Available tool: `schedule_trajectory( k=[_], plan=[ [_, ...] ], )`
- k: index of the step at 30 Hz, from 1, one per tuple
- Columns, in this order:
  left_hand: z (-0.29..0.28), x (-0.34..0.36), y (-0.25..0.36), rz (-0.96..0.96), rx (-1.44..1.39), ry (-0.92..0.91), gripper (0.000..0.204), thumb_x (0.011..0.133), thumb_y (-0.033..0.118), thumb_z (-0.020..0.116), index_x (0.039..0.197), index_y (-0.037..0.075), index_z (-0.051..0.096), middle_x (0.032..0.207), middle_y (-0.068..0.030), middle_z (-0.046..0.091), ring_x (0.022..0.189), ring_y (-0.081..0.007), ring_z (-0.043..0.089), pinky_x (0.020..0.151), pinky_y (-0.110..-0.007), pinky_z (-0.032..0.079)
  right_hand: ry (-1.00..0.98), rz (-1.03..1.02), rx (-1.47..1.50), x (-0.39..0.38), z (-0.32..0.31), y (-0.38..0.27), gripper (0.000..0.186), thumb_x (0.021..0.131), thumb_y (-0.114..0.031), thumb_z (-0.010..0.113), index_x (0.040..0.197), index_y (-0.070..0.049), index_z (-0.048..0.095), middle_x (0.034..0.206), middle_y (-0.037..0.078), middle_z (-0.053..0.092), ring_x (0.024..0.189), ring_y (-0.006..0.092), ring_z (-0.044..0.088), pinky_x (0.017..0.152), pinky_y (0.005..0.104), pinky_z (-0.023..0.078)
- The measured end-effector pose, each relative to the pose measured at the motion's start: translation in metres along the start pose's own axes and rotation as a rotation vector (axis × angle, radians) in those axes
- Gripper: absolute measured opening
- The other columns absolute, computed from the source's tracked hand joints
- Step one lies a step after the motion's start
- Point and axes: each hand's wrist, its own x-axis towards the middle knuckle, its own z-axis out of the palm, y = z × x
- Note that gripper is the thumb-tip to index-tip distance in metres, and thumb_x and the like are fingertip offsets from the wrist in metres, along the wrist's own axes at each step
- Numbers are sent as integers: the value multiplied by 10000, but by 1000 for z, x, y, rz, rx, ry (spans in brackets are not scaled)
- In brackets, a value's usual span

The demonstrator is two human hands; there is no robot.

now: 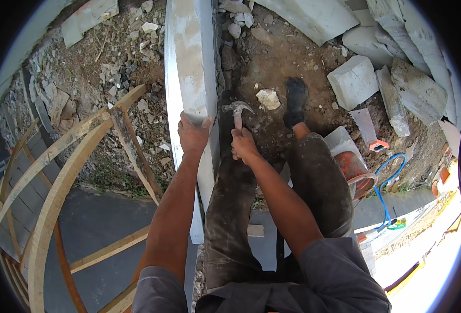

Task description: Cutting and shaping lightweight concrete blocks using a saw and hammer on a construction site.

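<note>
Gripping the handle of a claw hammer (237,109), the right hand (244,145) is closed around it, with the steel head just beside the long pale stone slab (191,62). Left hand (193,136) lies spread on the slab's near edge, fingers wrapped over it. That slab runs across bare rubble-strewn ground (282,57). Near the ground's right edge lie a white block (353,81) and a hand saw (367,129) with an orange grip. Curved wooden framing (58,177) stands at the left.
</note>
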Motion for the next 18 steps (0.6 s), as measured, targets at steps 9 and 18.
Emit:
schedule_trajectory(
  k=[9,18],
  plan=[
    [7,-10,-5,-50,0,96,942,679,186,808,1383,-31,222,1201,-224,426,1124,-396,413,1006,-444,358,157,-1326,-649,-108,72,-176,253,938,-164,495,1132,-18,423,807,312,589,759,527,569,639,549,457],
    [13,-15,-10,-64,-40,92,932,680,183,793,1385,-29,220,1186,-239,413,1102,-418,408,987,-494,355,58,-1071,-1154,-93,64,-161,262,934,-123,491,1116,27,377,822,305,591,745,494,593,652,557,471]
  ],
)
